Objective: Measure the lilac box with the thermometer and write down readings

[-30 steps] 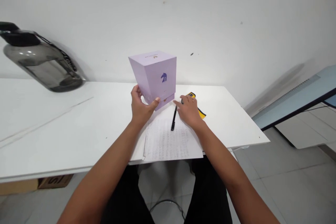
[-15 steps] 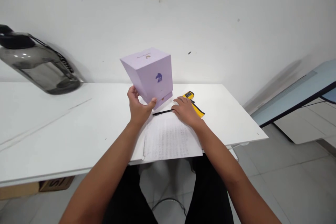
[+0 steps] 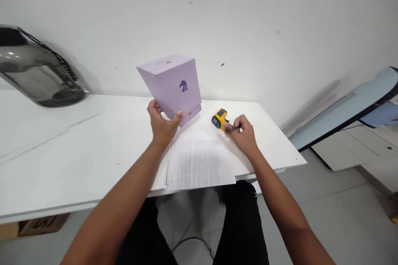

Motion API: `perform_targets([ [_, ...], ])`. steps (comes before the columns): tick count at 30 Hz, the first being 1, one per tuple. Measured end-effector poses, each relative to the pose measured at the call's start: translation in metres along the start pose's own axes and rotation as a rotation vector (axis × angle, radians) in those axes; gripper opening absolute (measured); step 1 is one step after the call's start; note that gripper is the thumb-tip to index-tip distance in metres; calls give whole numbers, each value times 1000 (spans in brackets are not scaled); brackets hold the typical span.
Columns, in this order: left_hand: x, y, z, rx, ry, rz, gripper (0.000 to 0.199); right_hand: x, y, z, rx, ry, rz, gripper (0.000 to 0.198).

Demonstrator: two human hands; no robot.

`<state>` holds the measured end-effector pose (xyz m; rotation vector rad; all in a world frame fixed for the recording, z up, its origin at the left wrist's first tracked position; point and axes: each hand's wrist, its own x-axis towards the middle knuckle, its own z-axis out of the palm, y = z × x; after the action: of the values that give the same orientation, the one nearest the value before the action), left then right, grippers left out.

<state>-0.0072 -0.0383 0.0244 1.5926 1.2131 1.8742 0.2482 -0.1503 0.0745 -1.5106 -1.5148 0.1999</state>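
A tall lilac box (image 3: 178,91) with a dark blue horse-head print stands tilted at the back of the desk. My left hand (image 3: 163,126) grips its lower part, thumb on the front and fingers on the left side. My right hand (image 3: 244,134) is closed, somewhat blurred, around a black pen (image 3: 233,128), most of which the fingers cover. Just behind that hand lies a yellow and black handheld infrared thermometer (image 3: 220,119), its handle partly hidden. A sheet of paper (image 3: 199,165) with rows of writing lies at the front edge, between my forearms.
On the left, a grey translucent water bottle (image 3: 40,68) stands by the wall. The white desk (image 3: 77,153) ends at the right, beside a pale-blue panel with a black edge (image 3: 348,107). A cardboard box (image 3: 45,223) sits beneath the desk.
My right hand has picked the black pen up from the desk and moved right, uncovering more of the thermometer. The left hand keeps its hold on the box. The view has shifted slightly.
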Motion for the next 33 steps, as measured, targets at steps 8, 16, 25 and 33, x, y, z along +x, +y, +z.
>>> perform_targets([
  [8, -8, 9, 6, 4, 22, 13, 88, -63, 5, 0, 347, -587, -3, 70],
  [16, -4, 4, 0, 25, 10, 1, 87, -64, 10, 4, 275, -588, 134, 57],
  [25, -5, 3, 3, 12, -10, -134, 78, -64, 10, 7, 247, -619, 128, 47],
  [33, -3, -3, 5, -146, -51, -177, 66, -63, 11, 5, 245, -676, 125, 48],
])
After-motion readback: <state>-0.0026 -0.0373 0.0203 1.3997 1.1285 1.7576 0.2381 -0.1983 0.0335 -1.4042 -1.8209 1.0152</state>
